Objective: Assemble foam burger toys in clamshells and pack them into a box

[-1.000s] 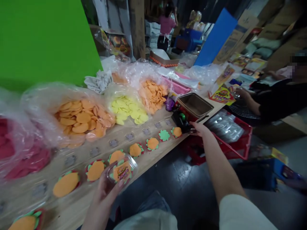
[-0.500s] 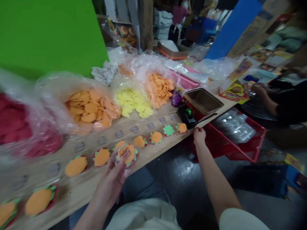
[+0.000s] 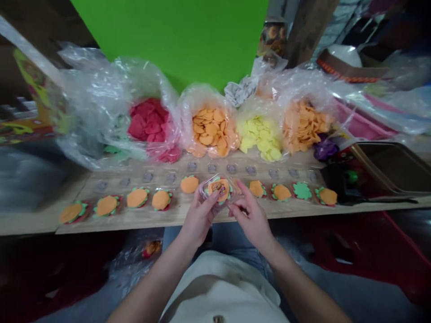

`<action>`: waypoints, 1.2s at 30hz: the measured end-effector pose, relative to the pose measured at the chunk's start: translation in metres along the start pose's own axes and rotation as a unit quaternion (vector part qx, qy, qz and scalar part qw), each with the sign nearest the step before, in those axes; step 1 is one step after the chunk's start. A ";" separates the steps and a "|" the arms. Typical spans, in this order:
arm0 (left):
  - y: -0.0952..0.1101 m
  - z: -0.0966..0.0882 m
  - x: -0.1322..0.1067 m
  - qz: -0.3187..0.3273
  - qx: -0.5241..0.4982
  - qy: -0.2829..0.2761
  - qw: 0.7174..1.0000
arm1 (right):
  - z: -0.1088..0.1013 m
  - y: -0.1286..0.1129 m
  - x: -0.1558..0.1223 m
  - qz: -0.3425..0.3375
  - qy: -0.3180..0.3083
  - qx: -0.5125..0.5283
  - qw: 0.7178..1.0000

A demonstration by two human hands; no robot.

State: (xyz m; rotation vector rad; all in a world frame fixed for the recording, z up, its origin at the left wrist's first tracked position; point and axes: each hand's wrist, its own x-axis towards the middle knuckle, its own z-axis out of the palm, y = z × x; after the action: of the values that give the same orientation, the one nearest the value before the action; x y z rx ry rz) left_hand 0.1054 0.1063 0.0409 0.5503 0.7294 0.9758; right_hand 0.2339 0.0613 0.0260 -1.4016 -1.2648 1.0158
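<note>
My left hand (image 3: 198, 222) grips a clear plastic box (image 3: 218, 190) with a foam burger inside; a small printed label shows on its lid, under my thumb. Close by the box's right side is my right hand (image 3: 249, 217), its index finger stretched forward and the thumb and other fingers pinched together. Whatever is in that pinch is too small to make out. Along the board lie more foam burgers in open clear boxes, such as one burger (image 3: 137, 197) to the left and another (image 3: 281, 192) to the right. One box shows a green lettuce piece (image 3: 302, 190) on top.
Behind the row stand plastic bags of red pieces (image 3: 150, 121), orange pieces (image 3: 210, 128), yellow pieces (image 3: 259, 134) and more orange pieces (image 3: 305, 123). At right are a black tape dispenser (image 3: 333, 181) with a green core and a brown metal tin (image 3: 397, 168). Red crates (image 3: 367, 251) sit below the table.
My view has swung left. My right hand has come from beside the tape dispenser to the burger box. My left hand still holds that box, now centred before me.
</note>
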 end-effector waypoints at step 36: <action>0.051 -0.068 -0.041 0.151 -0.023 0.121 0.981 | 0.105 -0.019 0.033 0.114 -0.128 0.145 0.974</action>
State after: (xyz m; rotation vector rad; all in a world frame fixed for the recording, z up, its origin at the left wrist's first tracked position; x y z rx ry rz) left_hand 0.0107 0.0998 0.0458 0.5168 0.8525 1.3556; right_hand 0.1316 0.1065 0.0242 -1.2339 -1.0958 1.5157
